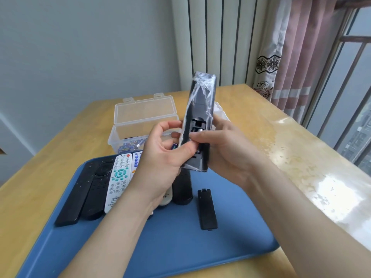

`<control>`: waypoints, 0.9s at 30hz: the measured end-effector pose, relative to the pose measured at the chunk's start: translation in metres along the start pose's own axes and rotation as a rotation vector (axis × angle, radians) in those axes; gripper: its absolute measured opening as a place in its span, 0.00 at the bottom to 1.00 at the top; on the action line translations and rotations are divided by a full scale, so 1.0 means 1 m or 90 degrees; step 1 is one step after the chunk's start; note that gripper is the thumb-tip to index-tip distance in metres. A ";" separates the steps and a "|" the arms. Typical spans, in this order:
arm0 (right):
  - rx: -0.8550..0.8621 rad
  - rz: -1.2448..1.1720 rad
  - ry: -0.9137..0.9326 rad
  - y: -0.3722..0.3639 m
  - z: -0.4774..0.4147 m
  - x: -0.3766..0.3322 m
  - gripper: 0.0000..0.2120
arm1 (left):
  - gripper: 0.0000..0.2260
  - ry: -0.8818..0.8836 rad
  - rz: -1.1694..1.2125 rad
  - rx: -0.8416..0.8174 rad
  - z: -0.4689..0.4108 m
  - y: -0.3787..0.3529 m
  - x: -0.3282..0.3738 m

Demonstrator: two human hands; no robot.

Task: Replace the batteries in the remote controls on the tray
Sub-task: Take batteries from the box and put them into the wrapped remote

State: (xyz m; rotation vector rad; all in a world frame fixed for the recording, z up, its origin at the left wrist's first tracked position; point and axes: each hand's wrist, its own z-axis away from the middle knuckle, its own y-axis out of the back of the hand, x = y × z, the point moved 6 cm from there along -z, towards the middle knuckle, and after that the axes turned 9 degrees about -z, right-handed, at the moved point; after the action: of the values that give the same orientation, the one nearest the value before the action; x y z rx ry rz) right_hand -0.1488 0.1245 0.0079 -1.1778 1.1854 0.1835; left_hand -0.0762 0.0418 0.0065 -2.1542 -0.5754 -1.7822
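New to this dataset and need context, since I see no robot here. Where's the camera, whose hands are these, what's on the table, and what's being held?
There is no machine. A person works bare-handed, and the single picture comes from a camera worn on their head, looking down. The left hand and right hand both grip a plastic-wrapped black remote, held upright with its battery compartment open. On the blue tray lie a loose black battery cover, a white remote and black remotes. Behind the tray, an open clear box holds batteries.
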 end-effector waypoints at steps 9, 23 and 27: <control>0.115 -0.010 0.056 0.018 -0.003 -0.005 0.21 | 0.15 0.032 -0.109 -0.028 -0.004 0.001 -0.006; 0.246 -0.139 -0.038 0.028 -0.004 0.016 0.17 | 0.08 -0.081 -0.150 0.124 -0.001 0.019 0.006; 0.249 -0.098 -0.013 0.027 -0.002 0.015 0.15 | 0.05 -0.111 -0.210 0.143 -0.002 0.021 0.011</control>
State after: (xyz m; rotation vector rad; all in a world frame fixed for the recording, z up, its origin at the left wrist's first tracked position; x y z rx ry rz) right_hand -0.1611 0.1278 -0.0204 -0.9137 1.0498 -0.1481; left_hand -0.0662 0.0239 0.0180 -2.1642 -1.1752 -1.5912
